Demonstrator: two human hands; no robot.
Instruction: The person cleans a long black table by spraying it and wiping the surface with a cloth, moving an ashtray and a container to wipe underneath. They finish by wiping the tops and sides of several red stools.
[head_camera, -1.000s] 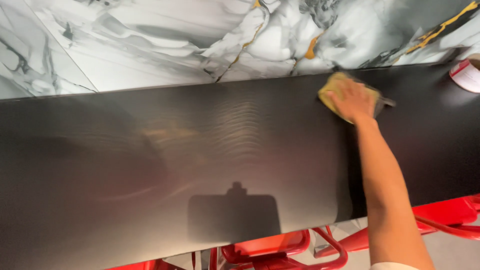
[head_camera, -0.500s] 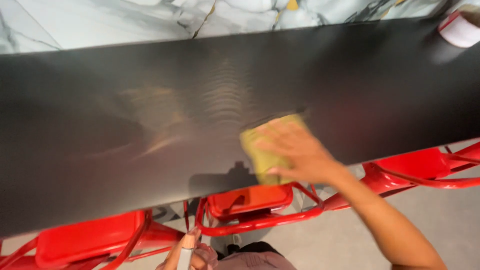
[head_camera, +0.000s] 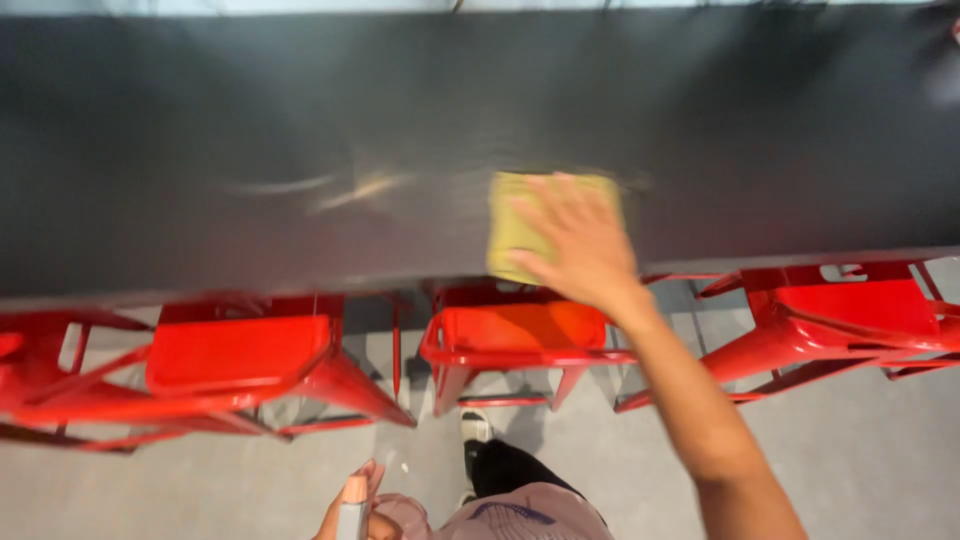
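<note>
My right hand (head_camera: 578, 240) presses flat on a yellow cloth (head_camera: 512, 225) at the near edge of a long black counter top (head_camera: 300, 120). The fingers are spread over the cloth, which hangs slightly past the edge. Low in the view, close to my body, my left hand (head_camera: 352, 505) is closed around a small upright object with a pale top, which looks like a bottle.
Three red metal stools (head_camera: 240, 355) (head_camera: 515, 330) (head_camera: 850, 310) stand tucked under the counter's near edge on a grey floor (head_camera: 880, 450). My dark trouser leg and a white shoe (head_camera: 476, 428) show below the middle stool.
My right hand has swept the yellow cloth from the far right of the counter down to its near edge. The view has tilted down, so the marble wall is gone and the stools and floor appear.
</note>
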